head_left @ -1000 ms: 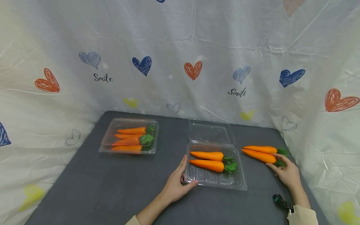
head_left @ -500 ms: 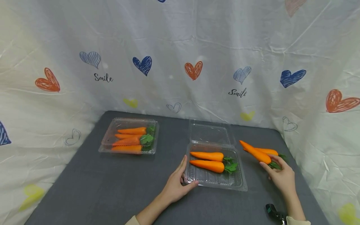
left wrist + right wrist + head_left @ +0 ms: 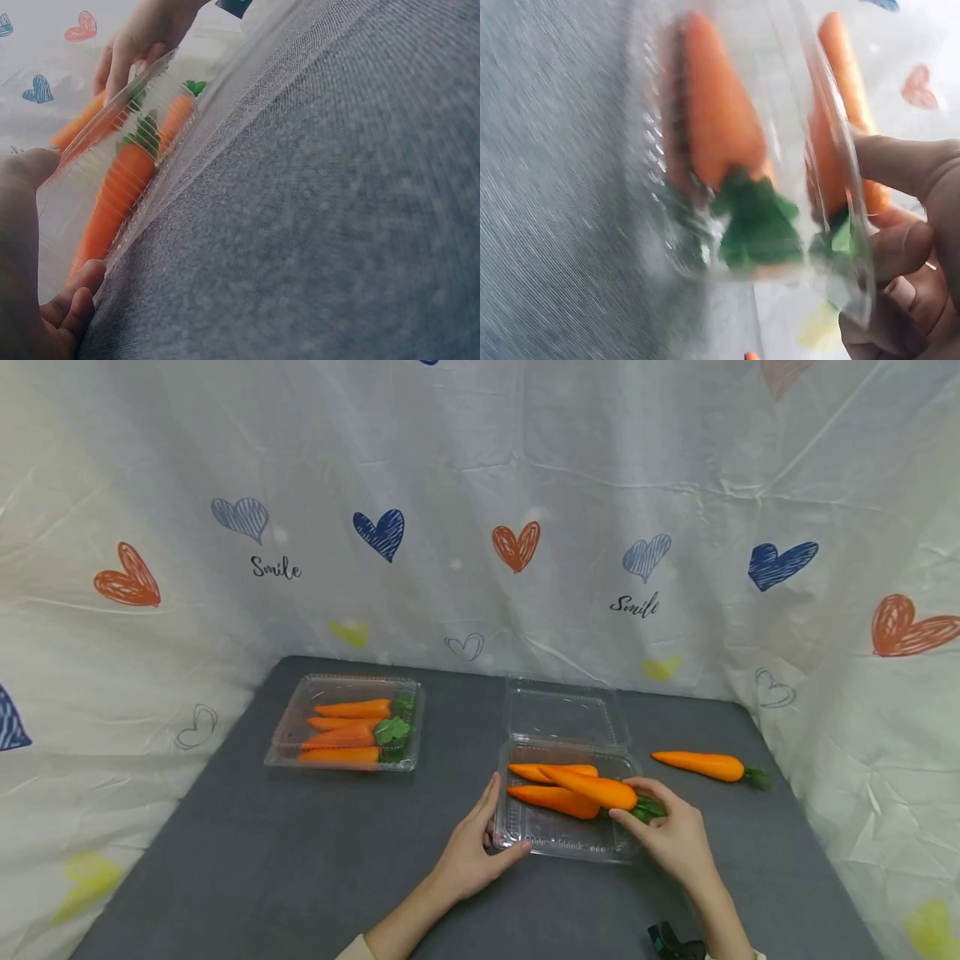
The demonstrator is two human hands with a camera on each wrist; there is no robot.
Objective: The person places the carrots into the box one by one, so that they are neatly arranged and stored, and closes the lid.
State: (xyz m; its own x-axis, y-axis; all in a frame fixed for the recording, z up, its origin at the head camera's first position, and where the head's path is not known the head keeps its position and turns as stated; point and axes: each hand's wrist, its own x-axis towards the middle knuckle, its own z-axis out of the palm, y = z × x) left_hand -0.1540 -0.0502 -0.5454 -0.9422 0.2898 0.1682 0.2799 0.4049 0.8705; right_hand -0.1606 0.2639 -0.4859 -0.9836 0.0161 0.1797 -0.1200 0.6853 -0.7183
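An open clear plastic clamshell container (image 3: 547,843) lies mid-table, its lid (image 3: 562,714) folded back. Two orange carrots (image 3: 551,802) with green tops rest inside, side by side. My left hand (image 3: 468,856) grips its left front corner, thumb at the rim and fingers against the side; the left wrist view shows the thumb (image 3: 34,165) on the upper edge. Over the tray, my right hand (image 3: 671,835) pinches another carrot (image 3: 588,785) near its leafy end, the tip pointing left. In the right wrist view this carrot (image 3: 847,67) stands above the rim, beside the thumb and fingers.
One loose carrot (image 3: 701,765) lies right of the container. Farther left sits a closed clear container (image 3: 277,756) with several carrots (image 3: 348,735) inside. A white curtain (image 3: 450,460) printed with hearts hangs behind the grey table (image 3: 300,860). A black device (image 3: 675,942) is near the right wrist.
My right hand has picked one carrot off the pair on the right and carried it left over the open container. The other carrot stays on the table. My left hand has kept its place.
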